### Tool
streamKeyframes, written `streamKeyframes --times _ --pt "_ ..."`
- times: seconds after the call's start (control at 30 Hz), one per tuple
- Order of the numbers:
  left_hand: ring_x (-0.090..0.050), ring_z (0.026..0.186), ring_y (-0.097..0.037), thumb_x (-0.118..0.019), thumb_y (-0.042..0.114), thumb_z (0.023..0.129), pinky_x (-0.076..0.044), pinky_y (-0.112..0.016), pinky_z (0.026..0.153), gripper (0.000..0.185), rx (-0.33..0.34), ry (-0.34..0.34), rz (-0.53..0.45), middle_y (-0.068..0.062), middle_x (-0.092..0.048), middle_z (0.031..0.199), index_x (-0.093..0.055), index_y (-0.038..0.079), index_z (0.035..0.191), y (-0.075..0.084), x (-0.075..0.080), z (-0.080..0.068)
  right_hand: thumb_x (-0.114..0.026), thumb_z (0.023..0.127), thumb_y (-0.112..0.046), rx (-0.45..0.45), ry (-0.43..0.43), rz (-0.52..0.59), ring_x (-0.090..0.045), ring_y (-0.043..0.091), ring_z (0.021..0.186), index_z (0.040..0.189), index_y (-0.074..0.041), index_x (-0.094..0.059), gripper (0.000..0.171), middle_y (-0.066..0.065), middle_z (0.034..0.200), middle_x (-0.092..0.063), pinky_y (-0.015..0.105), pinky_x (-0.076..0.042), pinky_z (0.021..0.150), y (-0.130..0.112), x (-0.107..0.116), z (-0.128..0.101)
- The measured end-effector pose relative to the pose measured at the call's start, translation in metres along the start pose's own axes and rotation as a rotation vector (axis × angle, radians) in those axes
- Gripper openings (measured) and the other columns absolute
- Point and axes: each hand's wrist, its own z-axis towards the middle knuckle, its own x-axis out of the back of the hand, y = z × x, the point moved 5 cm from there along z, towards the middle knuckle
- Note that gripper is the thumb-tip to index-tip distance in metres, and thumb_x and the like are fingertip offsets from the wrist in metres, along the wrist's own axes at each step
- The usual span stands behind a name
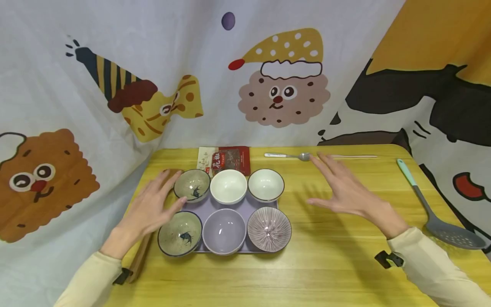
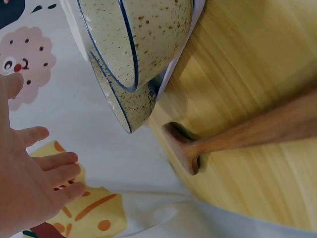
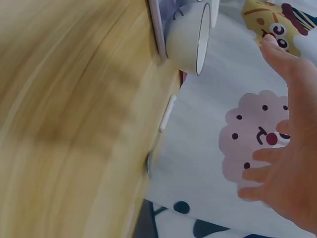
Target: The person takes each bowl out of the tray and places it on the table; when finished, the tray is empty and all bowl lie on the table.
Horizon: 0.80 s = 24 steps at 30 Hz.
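A lilac tray (image 1: 251,205) holds six small bowls in two rows. My left hand (image 1: 155,204) hovers open at the tray's left side, its thumb near the gap between two speckled green fish bowls (image 1: 192,185) (image 1: 180,233). In the left wrist view the left hand (image 2: 34,188) is spread, apart from the speckled bowls (image 2: 133,44). My right hand (image 1: 341,187) floats open, fingers spread, over bare table right of the tray, holding nothing. The right wrist view shows the right hand (image 3: 287,163) clear of the dark-rimmed white bowl (image 3: 188,37).
A wooden-handled utensil (image 1: 140,256) lies along the table's left edge under my left forearm. A red spice packet (image 1: 226,161), a metal spoon (image 1: 287,156) and chopsticks (image 1: 354,156) lie at the back. A grey slotted spatula (image 1: 441,217) lies far right.
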Motion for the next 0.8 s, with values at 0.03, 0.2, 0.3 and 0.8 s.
streamKeyframes --times 0.03,0.2,0.3,0.8 --pt "-0.031 0.145 -0.053 -0.056 0.053 0.099 -0.024 -0.067 0.117 0.078 0.005 -0.002 -0.014 -0.027 -0.027 0.162 -0.024 0.022 0.163 -0.001 -0.001 0.0 -0.084 0.076 -0.052 -0.003 0.0 0.023 -0.026 0.054 0.147 0.164 -0.015 -0.015 0.118 0.027 0.165 -0.021 0.074 -0.025 0.112 0.001 -0.003 0.001" --pt "-0.03 0.143 -0.056 -0.055 0.053 0.1 -0.026 -0.071 0.114 0.084 0.094 -0.06 -0.117 -0.029 -0.027 0.162 -0.017 0.014 0.164 -0.01 -0.008 -0.001 -0.084 0.079 -0.049 -0.034 -0.015 0.177 -0.027 0.048 0.149 0.165 -0.018 -0.012 0.116 0.019 0.168 -0.019 0.071 -0.026 0.114 0.003 -0.02 0.011" --pt "-0.027 0.144 -0.058 -0.053 0.057 0.1 -0.024 -0.071 0.114 0.09 0.169 -0.104 -0.185 -0.033 -0.024 0.161 -0.013 0.008 0.163 -0.017 -0.012 -0.004 -0.086 0.078 -0.047 -0.046 -0.018 0.234 -0.026 0.046 0.151 0.164 -0.017 -0.014 0.116 0.016 0.168 -0.02 0.068 -0.026 0.116 0.003 -0.03 0.018" --pt "-0.055 0.126 -0.051 -0.064 0.034 0.1 -0.048 -0.059 0.103 0.077 0.249 -0.152 -0.447 -0.033 -0.05 0.145 -0.029 -0.008 0.155 -0.039 -0.033 -0.004 -0.091 0.074 -0.037 -0.044 -0.055 0.371 -0.035 0.045 0.146 0.163 -0.009 -0.017 0.119 0.021 0.165 -0.026 0.068 -0.027 0.115 0.002 -0.072 0.052"
